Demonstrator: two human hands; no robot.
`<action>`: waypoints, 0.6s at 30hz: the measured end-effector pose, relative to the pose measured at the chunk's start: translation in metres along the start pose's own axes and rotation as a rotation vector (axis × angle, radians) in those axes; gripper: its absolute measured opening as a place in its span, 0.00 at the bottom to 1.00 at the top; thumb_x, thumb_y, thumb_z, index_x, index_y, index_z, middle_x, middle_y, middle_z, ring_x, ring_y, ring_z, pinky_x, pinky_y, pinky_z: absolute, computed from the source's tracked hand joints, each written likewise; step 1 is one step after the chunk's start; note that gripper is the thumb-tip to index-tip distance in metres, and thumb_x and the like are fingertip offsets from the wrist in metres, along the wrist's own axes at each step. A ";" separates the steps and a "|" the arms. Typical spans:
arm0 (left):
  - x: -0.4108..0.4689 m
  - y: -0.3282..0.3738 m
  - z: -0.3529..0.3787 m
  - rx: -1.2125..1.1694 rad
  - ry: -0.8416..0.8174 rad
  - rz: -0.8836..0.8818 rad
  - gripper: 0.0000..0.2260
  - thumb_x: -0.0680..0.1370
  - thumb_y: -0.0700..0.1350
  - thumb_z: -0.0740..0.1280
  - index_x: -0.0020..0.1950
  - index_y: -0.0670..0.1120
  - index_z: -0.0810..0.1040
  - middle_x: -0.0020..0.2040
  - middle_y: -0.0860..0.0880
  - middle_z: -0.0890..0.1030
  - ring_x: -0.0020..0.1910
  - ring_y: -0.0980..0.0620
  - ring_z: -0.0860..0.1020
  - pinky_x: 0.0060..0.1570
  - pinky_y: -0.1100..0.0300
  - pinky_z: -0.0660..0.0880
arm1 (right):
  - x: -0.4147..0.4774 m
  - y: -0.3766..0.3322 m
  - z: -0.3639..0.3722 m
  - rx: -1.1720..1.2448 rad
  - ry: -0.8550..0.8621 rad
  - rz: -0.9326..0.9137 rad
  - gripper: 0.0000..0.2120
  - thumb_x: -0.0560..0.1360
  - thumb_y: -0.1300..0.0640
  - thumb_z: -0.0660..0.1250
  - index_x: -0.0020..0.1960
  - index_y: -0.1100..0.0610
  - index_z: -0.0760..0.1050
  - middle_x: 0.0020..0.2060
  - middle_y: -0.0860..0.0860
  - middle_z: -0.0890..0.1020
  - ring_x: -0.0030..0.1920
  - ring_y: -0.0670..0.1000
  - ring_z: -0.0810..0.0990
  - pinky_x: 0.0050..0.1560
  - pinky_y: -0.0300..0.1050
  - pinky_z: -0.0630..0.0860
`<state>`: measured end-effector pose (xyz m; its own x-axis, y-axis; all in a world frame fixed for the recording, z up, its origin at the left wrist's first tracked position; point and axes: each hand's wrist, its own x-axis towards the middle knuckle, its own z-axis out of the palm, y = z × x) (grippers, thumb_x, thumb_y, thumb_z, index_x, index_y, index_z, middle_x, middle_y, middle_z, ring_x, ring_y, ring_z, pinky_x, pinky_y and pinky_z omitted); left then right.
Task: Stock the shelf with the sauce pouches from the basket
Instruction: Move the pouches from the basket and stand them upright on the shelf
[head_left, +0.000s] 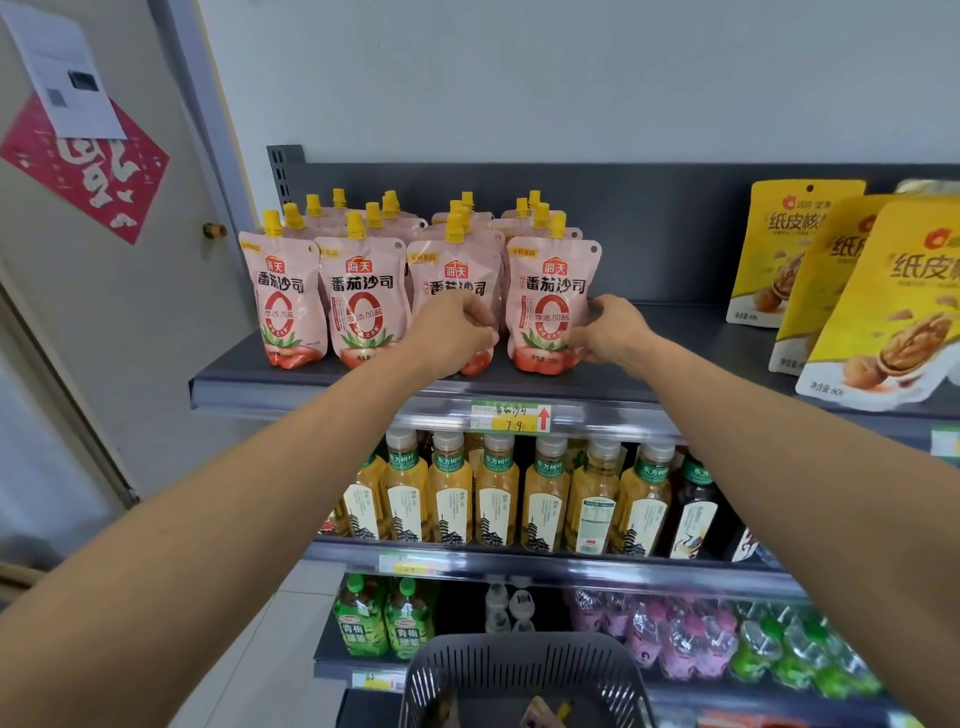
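Pink sauce pouches with yellow caps stand in rows on the grey top shelf (291, 382). My left hand (454, 332) grips the lower part of the third front pouch (457, 270). My right hand (608, 330) holds the right edge of the fourth front pouch (548, 306). Both pouches stand upright on the shelf. At the bottom of the view is the dark grey basket (524, 670), with what looks like a pouch (543, 714) lying partly visible inside it.
Yellow walnut snack bags (878, 301) stand at the right of the same shelf, with bare shelf between them and the pouches. Below are rows of tea bottles (498, 493) and green and pink drink bottles. A door with a red poster (88, 166) is at the left.
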<state>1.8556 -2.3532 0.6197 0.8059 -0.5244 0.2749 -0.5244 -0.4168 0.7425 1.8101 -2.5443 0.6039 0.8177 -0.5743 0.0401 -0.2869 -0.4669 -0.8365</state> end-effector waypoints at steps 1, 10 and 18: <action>0.000 0.001 0.000 -0.002 -0.005 0.000 0.09 0.74 0.40 0.68 0.53 0.39 0.77 0.43 0.47 0.77 0.43 0.51 0.74 0.41 0.63 0.72 | -0.001 0.001 -0.001 -0.006 0.007 0.003 0.26 0.70 0.61 0.73 0.64 0.61 0.68 0.60 0.57 0.77 0.57 0.57 0.79 0.55 0.55 0.79; -0.007 0.004 0.018 0.047 -0.118 0.038 0.09 0.72 0.37 0.70 0.52 0.42 0.78 0.36 0.54 0.74 0.36 0.58 0.72 0.35 0.69 0.69 | -0.023 0.003 -0.016 -0.237 0.184 -0.156 0.22 0.72 0.53 0.71 0.61 0.62 0.71 0.54 0.54 0.78 0.47 0.51 0.74 0.46 0.45 0.73; -0.004 0.011 0.025 0.053 -0.134 0.083 0.09 0.72 0.37 0.70 0.51 0.41 0.78 0.35 0.54 0.73 0.33 0.60 0.70 0.33 0.70 0.68 | -0.035 -0.004 -0.005 -0.336 0.154 -0.203 0.16 0.72 0.55 0.70 0.55 0.63 0.77 0.54 0.59 0.81 0.53 0.58 0.79 0.55 0.50 0.76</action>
<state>1.8396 -2.3736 0.6114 0.7171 -0.6518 0.2470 -0.6041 -0.4044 0.6867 1.7801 -2.5261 0.6086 0.7976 -0.5299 0.2882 -0.2952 -0.7595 -0.5797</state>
